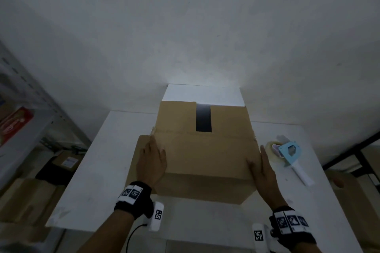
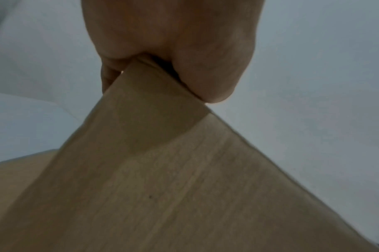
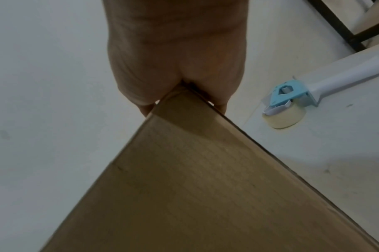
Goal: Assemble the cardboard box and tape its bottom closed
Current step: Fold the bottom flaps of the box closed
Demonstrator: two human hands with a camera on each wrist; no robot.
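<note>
A brown cardboard box (image 1: 205, 150) stands on the white table (image 1: 96, 170), with a dark gap (image 1: 203, 118) between its two far flaps. My left hand (image 1: 153, 158) grips the box's left edge; in the left wrist view the cardboard (image 2: 162, 170) runs in between the thumb and fingers of the left hand (image 2: 173, 59). My right hand (image 1: 263, 168) grips the right edge the same way, and the right wrist view shows the cardboard (image 3: 195, 170) pinched in the right hand (image 3: 175, 76). A blue and white tape dispenser (image 1: 287, 154) (image 3: 292, 102) lies on the table just right of the box.
A metal shelf (image 1: 24, 113) with a red package stands at the left, with cardboard boxes (image 1: 26, 201) on the floor below it. A white wall rises close behind the table. A black frame (image 1: 362, 156) is at the right.
</note>
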